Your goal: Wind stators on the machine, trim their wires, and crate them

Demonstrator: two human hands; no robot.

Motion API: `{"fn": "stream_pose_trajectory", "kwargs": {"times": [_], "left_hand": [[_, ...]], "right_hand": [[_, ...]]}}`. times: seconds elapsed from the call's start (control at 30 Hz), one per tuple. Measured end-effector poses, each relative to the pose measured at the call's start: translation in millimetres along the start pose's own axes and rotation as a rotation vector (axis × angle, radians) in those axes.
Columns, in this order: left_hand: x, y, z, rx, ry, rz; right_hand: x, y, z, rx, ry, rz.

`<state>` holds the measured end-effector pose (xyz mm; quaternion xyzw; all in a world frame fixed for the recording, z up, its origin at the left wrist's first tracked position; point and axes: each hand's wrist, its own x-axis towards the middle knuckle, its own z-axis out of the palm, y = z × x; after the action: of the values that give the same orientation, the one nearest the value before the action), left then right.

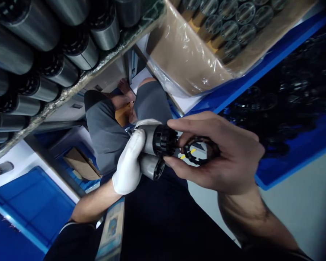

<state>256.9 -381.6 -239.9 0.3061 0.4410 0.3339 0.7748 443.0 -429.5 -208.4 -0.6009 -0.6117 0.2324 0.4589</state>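
In a white glove, my left hand [129,165] is closed around two grey metal cylinders held side by side. The upper cylinder [149,136] ends in a black slotted plastic part [165,140] facing right. Below it, the lower cylinder [151,166] shows a dark, open-looking end. My bare right hand [220,152] has its thumb and index finger at the black slotted end. A black toothed plastic ring [188,154] sits within the curled fingers of that same hand. Whether the fingertips press on the slotted part, I cannot tell.
Many similar metal cylinders with black ends [81,54] lie on a surface at upper left. A plastic-lined cardboard box [190,54] holds clear round parts at upper right. A blue bin [271,174] of dark parts is right; a blue tray [35,206] is lower left.
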Motion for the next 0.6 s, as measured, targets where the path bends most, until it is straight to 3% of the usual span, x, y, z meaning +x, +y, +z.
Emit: {"fn": "stream_pose_trajectory", "kwargs": {"times": [0.3, 0.5, 0.6], "left_hand": [[3.8, -14.7, -25.1, 0.151, -0.068, 0.150], [6.6, -6.3, -22.5, 0.170, -0.116, 0.118], [9.6, -1.7, -18.9, 0.052, -0.106, 0.076]], "right_hand": [[-1.4, -6.2, 7.6, 0.034, 0.029, 0.095], [-3.7, -10.4, 11.1, 0.010, -0.015, 0.103], [-9.3, 2.1, 13.6, 0.163, -0.011, 0.252]]}}
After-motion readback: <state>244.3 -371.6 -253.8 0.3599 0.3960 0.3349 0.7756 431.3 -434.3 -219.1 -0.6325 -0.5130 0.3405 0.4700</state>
